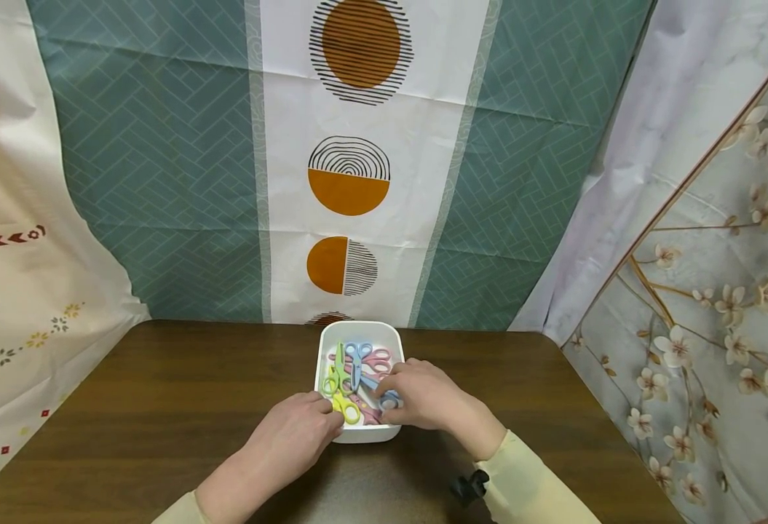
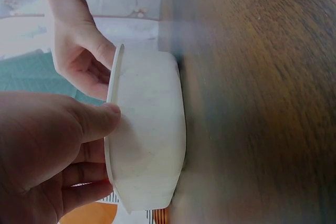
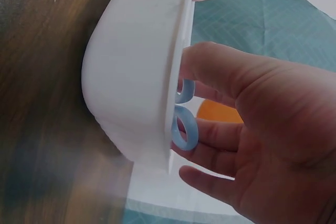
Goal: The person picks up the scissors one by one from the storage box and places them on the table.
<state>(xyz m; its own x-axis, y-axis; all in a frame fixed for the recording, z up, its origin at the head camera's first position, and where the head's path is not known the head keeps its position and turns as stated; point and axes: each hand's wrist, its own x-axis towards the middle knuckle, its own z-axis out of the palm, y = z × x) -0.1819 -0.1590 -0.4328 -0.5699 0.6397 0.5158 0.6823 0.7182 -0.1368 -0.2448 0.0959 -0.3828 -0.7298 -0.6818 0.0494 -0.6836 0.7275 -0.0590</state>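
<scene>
A white plastic bin (image 1: 367, 435) stands on the table, holding several children's scissors. My left hand (image 1: 295, 429) grips its near left rim, the thumb (image 2: 107, 119) outside and the fingers inside. Over the near right rim reaches my right hand (image 1: 423, 397), its thumb and fingers around the handles of blue scissors (image 3: 186, 129), which rise above the rim. Their blades are partly hidden. Other blue scissors (image 1: 357, 355) lie toward the far side, beside green scissors (image 1: 340, 364). Yellow scissors (image 1: 352, 415) are near the left fingers; pink scissors (image 1: 379, 355) lie underneath.
The brown wooden table (image 1: 180, 393) extends around the bin. A green and white patterned curtain (image 1: 187, 182) hangs behind it. Floral cloth (image 1: 705, 349) borders the right side and cream cloth (image 1: 43, 291) the left. A black strap (image 1: 469, 486) sits at the right wrist.
</scene>
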